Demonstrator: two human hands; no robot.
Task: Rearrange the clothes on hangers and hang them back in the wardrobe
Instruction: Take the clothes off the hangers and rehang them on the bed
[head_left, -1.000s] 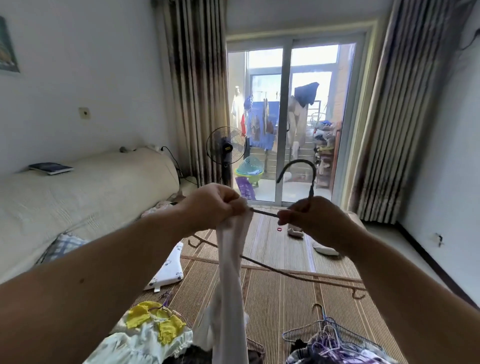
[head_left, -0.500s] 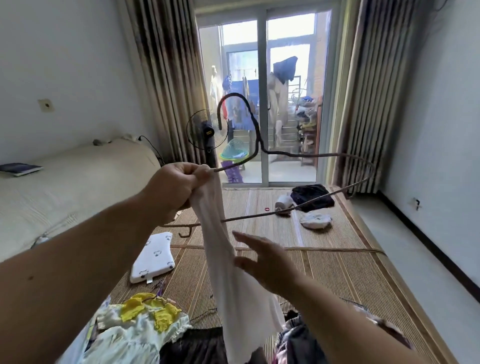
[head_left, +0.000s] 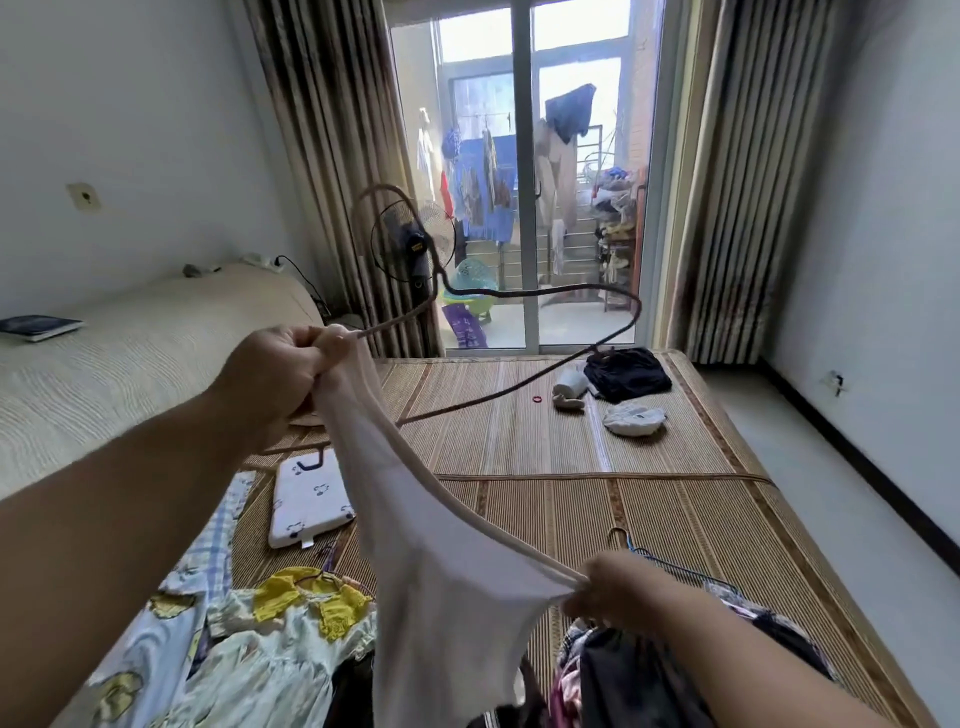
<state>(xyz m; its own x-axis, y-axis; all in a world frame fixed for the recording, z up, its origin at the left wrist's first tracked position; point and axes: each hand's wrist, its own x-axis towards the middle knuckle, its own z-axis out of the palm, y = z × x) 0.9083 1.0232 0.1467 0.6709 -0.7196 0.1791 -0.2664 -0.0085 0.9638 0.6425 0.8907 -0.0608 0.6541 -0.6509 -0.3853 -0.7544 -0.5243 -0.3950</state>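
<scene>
The white garment (head_left: 441, 571), a thin vest-like top with narrow straps, hangs in the air in front of the person, stretched between both hands above the woven mat (head_left: 571, 467). The left hand (head_left: 280, 374) is raised at centre left, its fingers curled tightly round one strap of the garment and round one end of a dark wire hanger (head_left: 519, 294). The hanger juts away from that fist toward the glass sliding door (head_left: 524, 208), its hook standing up in front of the pedestal fan (head_left: 410, 244). The right hand (head_left: 613, 592) is low at the right and pinches the garment's other strap between curled fingers and thumb, so the edge runs taut from fist to fist. The rest of the fabric drops loosely to the bottom of the view.

Below the hands, at the near edge of the mat, lie a pale dress with yellow frills (head_left: 291, 623) on the left and a dark heap of clothes (head_left: 623, 675) on the right. Just behind that heap is a cluster of wire hangers (head_left: 670, 561). A small white pillow (head_left: 309, 499) printed with dark notes lies on the mat under the left forearm. Farther off, near the door, are a folded dark garment (head_left: 626, 374), a white bundle (head_left: 634, 418) and a red hair tie (head_left: 537, 399). A dark book (head_left: 36, 327) rests on the cream padded surface at the left.
</scene>
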